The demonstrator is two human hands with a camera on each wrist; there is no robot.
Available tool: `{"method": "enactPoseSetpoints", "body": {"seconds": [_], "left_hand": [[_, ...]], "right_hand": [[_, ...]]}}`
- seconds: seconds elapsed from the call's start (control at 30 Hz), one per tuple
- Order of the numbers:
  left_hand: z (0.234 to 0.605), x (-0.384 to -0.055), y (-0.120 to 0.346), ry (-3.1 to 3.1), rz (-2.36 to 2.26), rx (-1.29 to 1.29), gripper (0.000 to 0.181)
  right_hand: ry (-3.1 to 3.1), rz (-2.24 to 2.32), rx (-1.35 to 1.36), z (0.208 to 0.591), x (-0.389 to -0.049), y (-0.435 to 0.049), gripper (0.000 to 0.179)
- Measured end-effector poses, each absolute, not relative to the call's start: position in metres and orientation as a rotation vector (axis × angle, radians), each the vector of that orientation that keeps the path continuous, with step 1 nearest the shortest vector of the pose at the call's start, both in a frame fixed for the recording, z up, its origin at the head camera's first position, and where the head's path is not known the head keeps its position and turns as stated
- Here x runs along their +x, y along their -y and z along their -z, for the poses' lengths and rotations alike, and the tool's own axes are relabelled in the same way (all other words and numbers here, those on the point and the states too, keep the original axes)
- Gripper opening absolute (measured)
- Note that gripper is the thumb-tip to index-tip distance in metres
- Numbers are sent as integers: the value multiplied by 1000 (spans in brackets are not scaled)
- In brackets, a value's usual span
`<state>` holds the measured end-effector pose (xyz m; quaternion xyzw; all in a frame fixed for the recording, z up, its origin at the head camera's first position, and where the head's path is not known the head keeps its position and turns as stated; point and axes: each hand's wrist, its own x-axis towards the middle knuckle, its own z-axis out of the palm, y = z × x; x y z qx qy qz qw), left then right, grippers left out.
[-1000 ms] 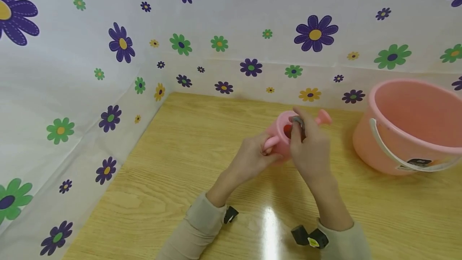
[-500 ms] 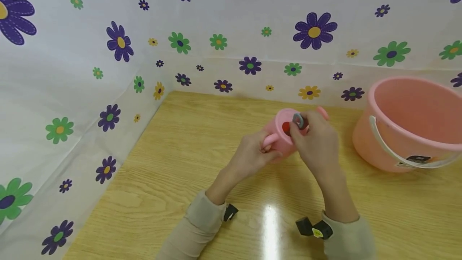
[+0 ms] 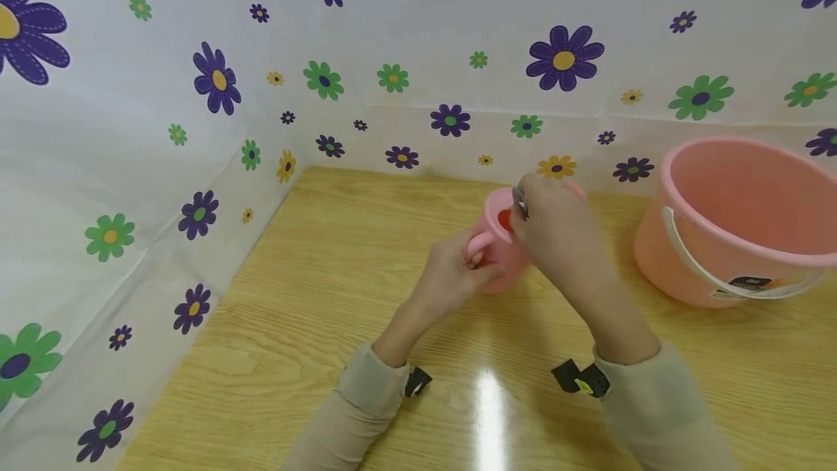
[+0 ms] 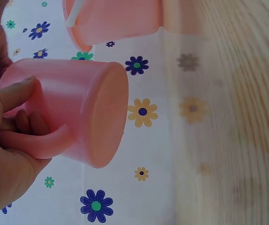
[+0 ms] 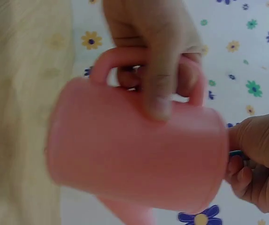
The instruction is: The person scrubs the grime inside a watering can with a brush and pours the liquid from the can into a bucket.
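Note:
A pink toy watering can (image 3: 500,256) is held above the table by my left hand (image 3: 445,278), whose fingers go through the handle while the thumb (image 4: 19,93) presses on the body. At the can's mouth my right hand (image 3: 564,235) pinches a small grey-blue, ring-like piece (image 3: 519,200). Only a teal sliver (image 5: 236,153) of that piece shows between the fingers in the right wrist view. Something red (image 3: 505,219) shows inside the can, just below the pinched piece. I cannot tell whether the two are joined. The spout is mostly hidden behind my right hand in the head view.
A large pink bucket (image 3: 693,238) with a white handle (image 3: 693,256) stands to the right on the wood-grain table (image 3: 294,296). White sheeting (image 3: 366,35) printed with flowers closes off the back and left sides.
The can has shifted slightly left. My right hand has turned and moved up over the can's mouth with the grey-blue piece, covering more of the spout. The left hand keeps its grip.

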<state>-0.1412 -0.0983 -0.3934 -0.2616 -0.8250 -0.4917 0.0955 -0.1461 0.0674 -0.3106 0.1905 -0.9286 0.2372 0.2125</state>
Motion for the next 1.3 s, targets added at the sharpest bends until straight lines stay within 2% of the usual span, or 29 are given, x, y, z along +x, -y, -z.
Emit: {"method": "enactPoseSetpoints", "body": {"seconds": [0.3, 0.43, 0.63, 0.77, 0.9, 1.13, 1.3], "left_hand": [[394, -144, 103, 2391, 1480, -777, 32], [394, -143, 101, 2389, 1500, -708, 35], [394, -143, 99, 2401, 1522, -693, 23], [396, -143, 98, 2390, 1542, -687, 21], [397, -143, 99, 2386, 1577, -669, 32], [396, -145, 94, 2379, 1564, -709, 22], [398, -143, 99, 2399, 1557, -659, 37]], "right_hand": [[2294, -725, 584, 318, -142, -59, 6], [2381, -712, 583, 317, -145, -58, 5], [2347, -667, 633, 309, -149, -60, 10], [2383, -678, 621, 307, -146, -60, 10], [2488, -725, 583, 316, -146, -60, 12], [2305, -700, 611, 311, -143, -64, 13], [2424, -730, 580, 321, -144, -60, 13]]}}
